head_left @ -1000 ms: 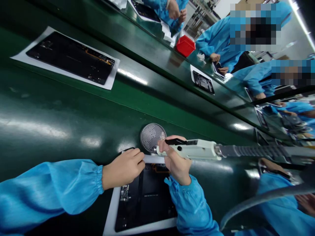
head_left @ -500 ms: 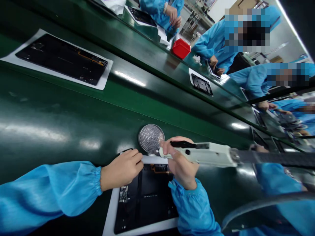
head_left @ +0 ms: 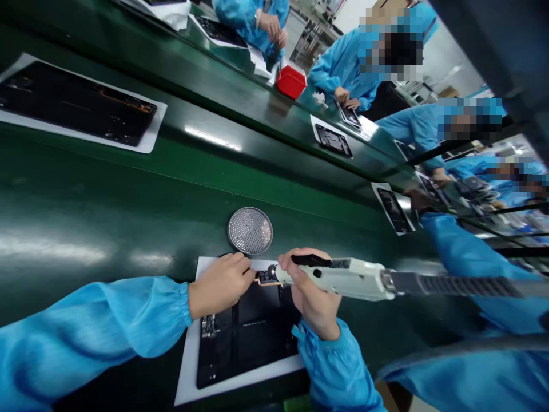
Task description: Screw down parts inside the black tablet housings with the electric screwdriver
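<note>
Two hands work at the far edge of a tablet (head_left: 253, 343), which lies near, on a white sheet (head_left: 187, 366) on the bench (head_left: 141, 217). The right hand (head_left: 316, 293) is wrapped firmly around a pale driver (head_left: 347, 277), fingers over its black lever (head_left: 311, 260); the driver's metal nose points left, over the far part of the tablet, while its ribbed sleeve (head_left: 450, 284) runs off right. Whether the tip touches is hidden. The left hand (head_left: 222, 284) is loosely curled, fingertips bunched at the far edge just left of the nose; I can't make out whether they pinch anything. The driver looks rigid and moderately weighty, probably best held around the body close to the nose, with the sleeve likely tugging to the right. The tablet seems thin, flat and stiff, light enough to slide on its smooth sheet, so the bare rim looks the safest hold; the orange strip (head_left: 270, 283) between the hands looks thin and easily damaged. It lies right of the left fingertips and left of the right hand. Just beyond stands a dish (head_left: 250, 230).
</note>
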A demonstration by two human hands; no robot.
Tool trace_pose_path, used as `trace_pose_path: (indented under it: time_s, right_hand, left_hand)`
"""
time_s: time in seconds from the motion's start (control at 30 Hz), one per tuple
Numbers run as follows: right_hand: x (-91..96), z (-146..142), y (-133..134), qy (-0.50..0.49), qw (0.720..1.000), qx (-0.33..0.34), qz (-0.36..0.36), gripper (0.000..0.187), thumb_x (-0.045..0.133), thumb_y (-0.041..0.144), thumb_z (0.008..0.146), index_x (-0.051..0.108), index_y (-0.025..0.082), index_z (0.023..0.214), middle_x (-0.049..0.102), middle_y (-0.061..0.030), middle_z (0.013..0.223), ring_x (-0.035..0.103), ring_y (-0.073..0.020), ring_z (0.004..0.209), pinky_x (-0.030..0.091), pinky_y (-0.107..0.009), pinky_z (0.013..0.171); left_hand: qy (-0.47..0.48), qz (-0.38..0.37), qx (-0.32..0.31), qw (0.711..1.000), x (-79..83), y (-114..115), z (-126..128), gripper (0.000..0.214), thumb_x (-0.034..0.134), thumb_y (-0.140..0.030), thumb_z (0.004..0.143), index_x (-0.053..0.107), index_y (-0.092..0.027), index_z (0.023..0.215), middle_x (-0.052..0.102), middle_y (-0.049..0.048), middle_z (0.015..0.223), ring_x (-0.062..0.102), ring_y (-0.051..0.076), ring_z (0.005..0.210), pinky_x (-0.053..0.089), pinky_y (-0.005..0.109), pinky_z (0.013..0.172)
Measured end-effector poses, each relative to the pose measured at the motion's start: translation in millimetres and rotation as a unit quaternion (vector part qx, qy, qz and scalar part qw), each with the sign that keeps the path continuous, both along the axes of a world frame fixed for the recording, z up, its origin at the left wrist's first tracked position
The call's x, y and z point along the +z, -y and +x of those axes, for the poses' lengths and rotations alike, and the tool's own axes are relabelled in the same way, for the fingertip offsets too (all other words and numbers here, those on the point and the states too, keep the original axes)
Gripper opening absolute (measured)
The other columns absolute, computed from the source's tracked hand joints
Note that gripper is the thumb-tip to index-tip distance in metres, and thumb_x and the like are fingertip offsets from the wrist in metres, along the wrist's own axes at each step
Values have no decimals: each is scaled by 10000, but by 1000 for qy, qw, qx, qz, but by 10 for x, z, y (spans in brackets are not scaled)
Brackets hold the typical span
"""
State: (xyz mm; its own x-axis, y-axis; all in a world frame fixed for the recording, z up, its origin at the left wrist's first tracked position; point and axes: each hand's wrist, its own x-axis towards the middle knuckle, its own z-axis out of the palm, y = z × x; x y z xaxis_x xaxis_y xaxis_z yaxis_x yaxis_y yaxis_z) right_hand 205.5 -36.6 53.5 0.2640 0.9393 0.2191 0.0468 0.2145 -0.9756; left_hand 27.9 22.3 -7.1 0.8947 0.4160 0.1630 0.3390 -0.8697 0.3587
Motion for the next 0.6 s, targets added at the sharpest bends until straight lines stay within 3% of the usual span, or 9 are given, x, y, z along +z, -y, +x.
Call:
trace_pose_path:
  time_s: [0.3,0.6]
  right_hand:
    - [-160,41,-52,54,996,-57,-29,226,748,328,846,666,217,1024,674,-52,929,657,-235,869,561,-467,865]
    - [-176,-4,-37,48,998,-30,-23,220,719,287,871,619,215,1052,656,-37,920,636,-221,870,540,-452,842]
  left_hand:
    - [3,11,17,1000,-55,-42,68,131,574,-132,968,667,-147,875,627,67,863,553,232,819,442,359,691]
    - [14,136,-44,990,-46,54,22,143,562,-131,972,679,-109,894,627,89,849,535,236,775,350,368,596]
